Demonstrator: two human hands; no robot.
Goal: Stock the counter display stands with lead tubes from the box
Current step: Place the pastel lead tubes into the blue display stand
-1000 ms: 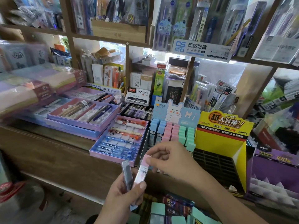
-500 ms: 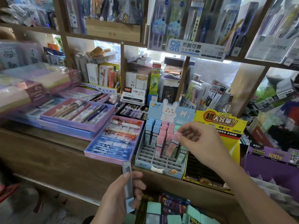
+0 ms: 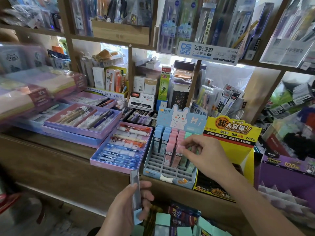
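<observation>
A light-blue bunny display stand (image 3: 170, 178) sits on the wooden counter, holding blue, pink and green lead tubes in a slotted grid. My right hand (image 3: 202, 154) pinches the top of a pink lead tube (image 3: 177, 157) that stands in a slot of the middle rows. My left hand (image 3: 126, 210) is below the counter edge and grips a grey-and-blue lead tube (image 3: 135, 193) upright. At the bottom, the box (image 3: 185, 220) shows several mint-green and dark tubes.
A yellow display stand (image 3: 228, 150) with a dark grid is right of the bunny stand, and a purple stand (image 3: 286, 176) is further right. Pink and purple pen trays (image 3: 119, 150) lie to the left. Packed shelves rise behind.
My right hand took the pink tube from my left hand, carried it up to the bunny stand and lowered it into a slot. My left hand keeps the grey-blue tube.
</observation>
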